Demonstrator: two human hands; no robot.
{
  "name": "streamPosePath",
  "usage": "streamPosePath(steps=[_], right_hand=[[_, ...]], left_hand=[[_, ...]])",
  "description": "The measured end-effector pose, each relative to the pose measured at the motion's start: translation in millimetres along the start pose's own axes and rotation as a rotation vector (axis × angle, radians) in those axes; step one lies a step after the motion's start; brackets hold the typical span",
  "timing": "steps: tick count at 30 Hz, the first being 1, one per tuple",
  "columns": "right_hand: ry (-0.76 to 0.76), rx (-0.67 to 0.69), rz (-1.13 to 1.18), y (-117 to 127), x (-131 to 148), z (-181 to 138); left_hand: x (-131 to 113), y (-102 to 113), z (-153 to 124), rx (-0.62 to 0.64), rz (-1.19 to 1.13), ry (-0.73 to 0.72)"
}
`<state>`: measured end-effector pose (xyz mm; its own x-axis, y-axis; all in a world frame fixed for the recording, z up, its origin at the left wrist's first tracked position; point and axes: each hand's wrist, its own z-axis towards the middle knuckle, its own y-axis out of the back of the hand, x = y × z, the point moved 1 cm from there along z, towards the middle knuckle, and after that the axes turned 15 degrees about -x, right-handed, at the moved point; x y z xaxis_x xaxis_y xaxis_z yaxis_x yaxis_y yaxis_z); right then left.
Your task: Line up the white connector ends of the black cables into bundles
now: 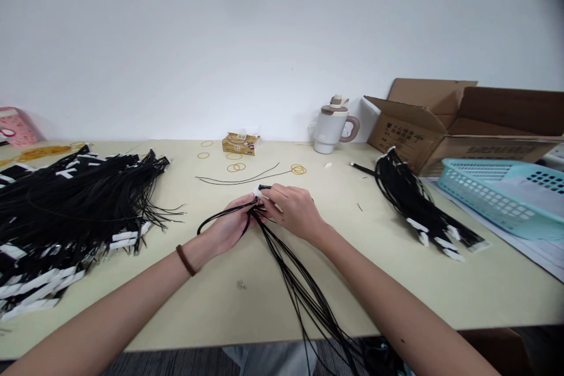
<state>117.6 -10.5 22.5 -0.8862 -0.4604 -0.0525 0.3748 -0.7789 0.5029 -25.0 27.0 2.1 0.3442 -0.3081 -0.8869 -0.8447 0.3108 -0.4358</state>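
At the middle of the table my left hand (231, 224) is closed around a bundle of thin black cables (304, 273). One loop of cable bends out past its wrist side, and the long ends run down over the table's front edge. My right hand (294, 210) touches the same bundle from the right, its fingers pinched at a black cable end beside a small white piece (257, 190). The fingers partly hide that spot. To the left lies a large pile of black cables (88, 200) with white tags; a smaller cable bundle (408, 202) rests at right.
Behind the hands are several rubber bands (298, 169), loose black wires (238, 181) and a gold tissue pack (241, 144). A white tumbler (330, 129) stands near the wall. An open cardboard box (405, 129) and a turquoise basket (493, 211) occupy the right side.
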Motion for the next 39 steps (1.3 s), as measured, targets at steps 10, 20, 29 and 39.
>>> streamPosePath(steps=[10,20,29,39], right_hand=[[0.017,-0.017,-0.003,-1.9,-1.3,-1.3],[0.013,-0.003,-0.006,-2.8,-1.2,-1.5],[0.008,0.003,0.0,-1.0,-1.1,-1.3],[0.009,0.006,-0.006,-0.7,-1.2,-0.7]], left_hand=[[0.1,-1.3,-0.9,0.01,0.018,-0.013],[-0.3,0.7,-0.8,0.009,0.006,-0.008],[0.1,-0.1,-1.3,0.002,0.011,-0.008],[-0.6,-0.2,-1.5,-0.003,-0.002,0.0]])
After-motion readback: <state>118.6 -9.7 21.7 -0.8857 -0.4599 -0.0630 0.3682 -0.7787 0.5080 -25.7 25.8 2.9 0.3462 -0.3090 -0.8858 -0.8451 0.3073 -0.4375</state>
